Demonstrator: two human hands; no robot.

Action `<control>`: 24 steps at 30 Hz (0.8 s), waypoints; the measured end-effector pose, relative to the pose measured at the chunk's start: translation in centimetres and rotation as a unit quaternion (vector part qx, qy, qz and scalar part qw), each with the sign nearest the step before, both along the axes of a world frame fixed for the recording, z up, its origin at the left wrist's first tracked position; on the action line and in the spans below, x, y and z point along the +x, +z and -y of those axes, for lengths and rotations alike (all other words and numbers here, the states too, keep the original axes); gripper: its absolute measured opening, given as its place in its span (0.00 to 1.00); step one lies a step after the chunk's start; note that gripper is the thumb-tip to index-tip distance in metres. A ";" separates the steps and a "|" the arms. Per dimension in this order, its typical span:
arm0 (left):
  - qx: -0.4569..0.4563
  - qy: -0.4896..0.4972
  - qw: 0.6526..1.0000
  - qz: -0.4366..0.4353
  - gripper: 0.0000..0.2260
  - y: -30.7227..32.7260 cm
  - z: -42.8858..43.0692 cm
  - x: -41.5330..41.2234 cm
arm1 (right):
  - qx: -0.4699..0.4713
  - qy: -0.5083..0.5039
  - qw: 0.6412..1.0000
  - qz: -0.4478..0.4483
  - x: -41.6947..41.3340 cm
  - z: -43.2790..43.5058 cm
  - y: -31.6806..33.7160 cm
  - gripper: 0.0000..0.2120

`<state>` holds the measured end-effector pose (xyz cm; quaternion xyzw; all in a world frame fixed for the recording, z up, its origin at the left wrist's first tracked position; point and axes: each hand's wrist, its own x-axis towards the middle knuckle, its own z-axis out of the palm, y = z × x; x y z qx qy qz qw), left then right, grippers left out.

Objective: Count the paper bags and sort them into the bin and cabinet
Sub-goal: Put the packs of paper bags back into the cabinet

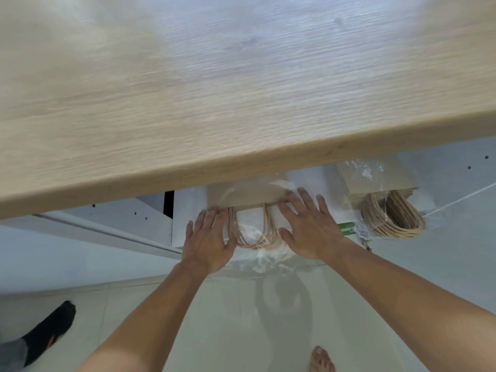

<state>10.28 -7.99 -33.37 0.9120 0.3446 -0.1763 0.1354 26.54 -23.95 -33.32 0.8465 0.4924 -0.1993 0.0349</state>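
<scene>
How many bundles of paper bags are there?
2. The left hand and right hand touch the middle bundle; the right bundle lies beside it. The wooden top may hide more.

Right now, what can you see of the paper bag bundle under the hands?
The paper bag bundle is a flat stack of brown kraft bags in clear, crinkled plastic wrap. Its twisted paper handles loop out toward the person. It lies on a white surface, far part hidden under the wooden tabletop. The left hand rests flat on its left side, the right hand on its right, fingers straight.
</scene>
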 end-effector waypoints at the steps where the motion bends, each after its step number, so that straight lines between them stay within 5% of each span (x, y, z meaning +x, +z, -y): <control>1: -0.003 0.007 1.000 0.009 0.29 0.2 0.1 0.2 | 0.006 -0.001 1.000 -0.002 -0.1 0.0 0.5 0.31; 12: -0.016 -0.031 0.988 0.154 0.28 8.0 3.6 -0.2 | 0.047 -0.060 0.997 0.009 -1.8 4.0 9.9 0.30; 24: -0.073 -0.164 0.947 0.267 0.29 22.1 14.1 0.5 | 0.154 -0.289 0.944 0.032 -10.4 16.3 24.0 0.32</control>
